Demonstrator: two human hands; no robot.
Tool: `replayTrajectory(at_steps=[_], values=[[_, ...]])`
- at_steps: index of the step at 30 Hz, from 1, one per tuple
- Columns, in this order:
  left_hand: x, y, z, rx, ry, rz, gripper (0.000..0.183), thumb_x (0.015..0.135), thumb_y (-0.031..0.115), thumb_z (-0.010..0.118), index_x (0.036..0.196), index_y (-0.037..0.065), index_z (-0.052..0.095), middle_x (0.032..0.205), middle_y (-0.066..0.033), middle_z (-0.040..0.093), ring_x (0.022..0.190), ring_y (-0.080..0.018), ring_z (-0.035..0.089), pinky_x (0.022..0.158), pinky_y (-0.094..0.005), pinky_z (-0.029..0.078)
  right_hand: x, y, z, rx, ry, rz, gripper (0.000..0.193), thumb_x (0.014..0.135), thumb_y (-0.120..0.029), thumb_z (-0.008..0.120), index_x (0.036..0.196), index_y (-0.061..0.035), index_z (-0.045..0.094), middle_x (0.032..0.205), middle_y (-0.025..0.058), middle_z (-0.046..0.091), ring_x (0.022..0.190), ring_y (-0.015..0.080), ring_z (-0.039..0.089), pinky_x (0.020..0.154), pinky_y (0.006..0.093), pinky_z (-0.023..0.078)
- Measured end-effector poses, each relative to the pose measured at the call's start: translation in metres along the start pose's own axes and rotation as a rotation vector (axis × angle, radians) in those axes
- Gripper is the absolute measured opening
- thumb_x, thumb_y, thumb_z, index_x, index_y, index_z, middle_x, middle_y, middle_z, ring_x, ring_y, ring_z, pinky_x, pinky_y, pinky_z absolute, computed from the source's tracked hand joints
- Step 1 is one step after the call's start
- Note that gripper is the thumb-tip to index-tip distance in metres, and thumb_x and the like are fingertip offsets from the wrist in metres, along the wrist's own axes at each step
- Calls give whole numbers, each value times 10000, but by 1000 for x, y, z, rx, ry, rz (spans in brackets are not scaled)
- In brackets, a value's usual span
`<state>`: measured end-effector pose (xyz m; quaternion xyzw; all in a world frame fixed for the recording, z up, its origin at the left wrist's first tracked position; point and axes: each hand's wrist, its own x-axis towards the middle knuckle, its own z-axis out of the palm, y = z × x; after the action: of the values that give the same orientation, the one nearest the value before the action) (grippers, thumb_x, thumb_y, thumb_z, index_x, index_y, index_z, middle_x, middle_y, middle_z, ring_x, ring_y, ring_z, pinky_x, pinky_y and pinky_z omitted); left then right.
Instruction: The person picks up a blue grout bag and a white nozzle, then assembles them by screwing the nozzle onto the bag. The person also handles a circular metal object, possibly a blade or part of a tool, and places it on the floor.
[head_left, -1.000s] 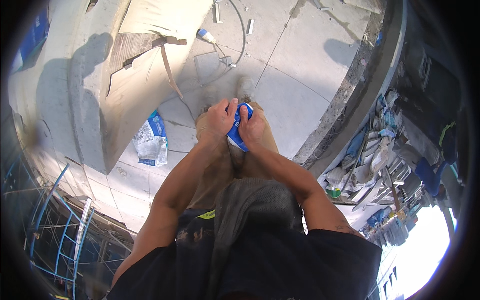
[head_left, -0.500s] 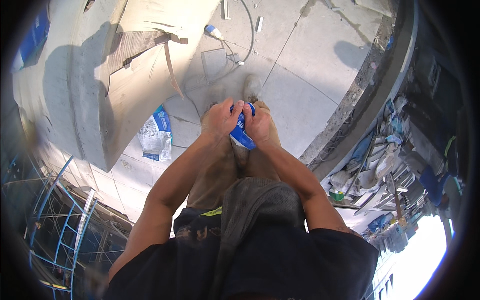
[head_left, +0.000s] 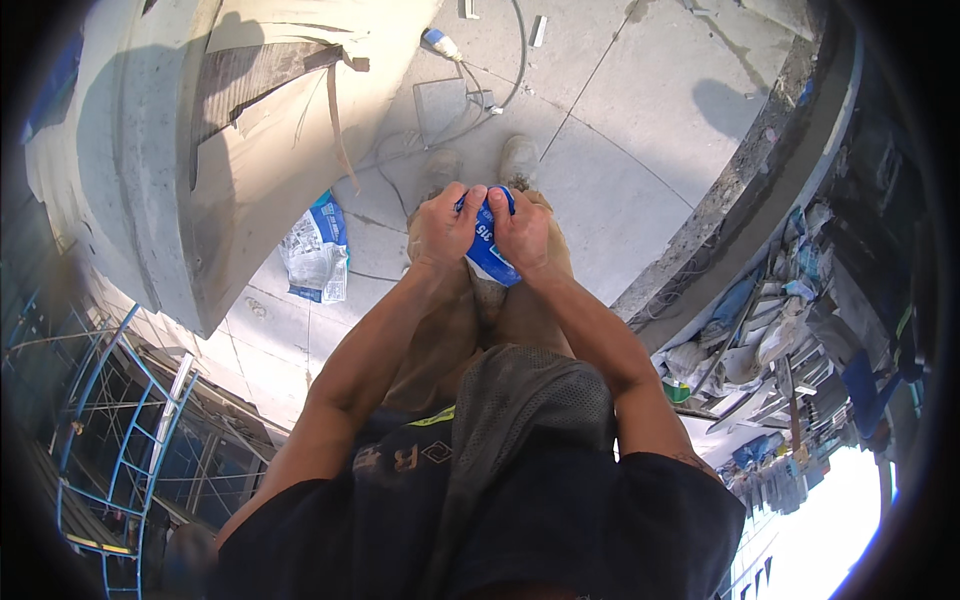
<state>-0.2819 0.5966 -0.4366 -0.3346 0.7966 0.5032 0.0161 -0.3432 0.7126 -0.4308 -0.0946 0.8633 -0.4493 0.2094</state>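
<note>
Left hand, right hand both curled tight round a blue-and-white plastic-looking packet; far end part-hidden; more face showing than earlier!

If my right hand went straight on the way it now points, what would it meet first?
Past the blue bag, your right hand seems to have a free way at its height. In the picture, its line runs over the floor between the shoes toward the cable; depth is unclear.
</note>
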Motion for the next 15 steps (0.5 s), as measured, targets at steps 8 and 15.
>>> replayTrajectory(at_steps=[8, 15], values=[[0, 1, -3, -24, 47, -109, 346, 918, 359, 632, 764, 53, 586, 604, -140, 604, 541, -302, 606, 513, -385, 442, 7, 2, 2, 4, -48, -60, 355, 931, -270, 611, 679, -27, 553, 547, 184, 552, 479, 379, 559, 446, 437, 430], [-1, 2, -3, -66, 93, -111, 336, 917, 319, 640, 746, 35, 586, 618, -145, 601, 545, -294, 595, 519, -375, 440, 12, 3, 0, -5, -139, -60, 377, 940, -291, 595, 678, -23, 552, 548, 191, 550, 478, 391, 554, 442, 448, 425]])
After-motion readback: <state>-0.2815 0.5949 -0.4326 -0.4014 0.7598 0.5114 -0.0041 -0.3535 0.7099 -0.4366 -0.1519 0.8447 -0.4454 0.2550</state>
